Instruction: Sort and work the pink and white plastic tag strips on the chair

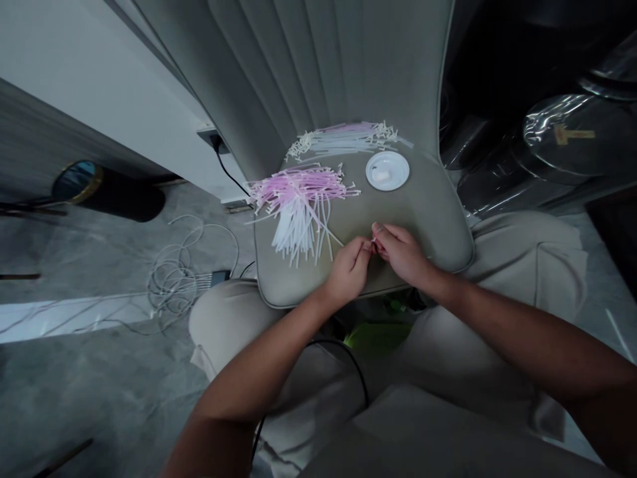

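Observation:
Over the front of the grey chair seat point(408, 219), my left hand point(351, 265) and my right hand point(401, 252) meet fingertip to fingertip. Both are closed in a pinch. A tiny pale bit shows between the fingertips, too small to name. Left of my hands lies a pile of pink thin tubes point(303, 186) with whitish ends. White thin tubes point(296, 232) fan out below it toward the seat's front edge. Farther back is another bundle of pale tubes point(343, 141) with knobby ends. A small white dish point(401, 171) beside it holds a white lump point(382, 176).
The chair's ribbed backrest point(318, 60) rises behind the seat. On the floor at left are a coiled cable point(174, 272) and a dark cylinder point(124, 196) with a gold rim. Clear plastic-wrapped rolls point(542, 146) stand at right. My knees flank the seat.

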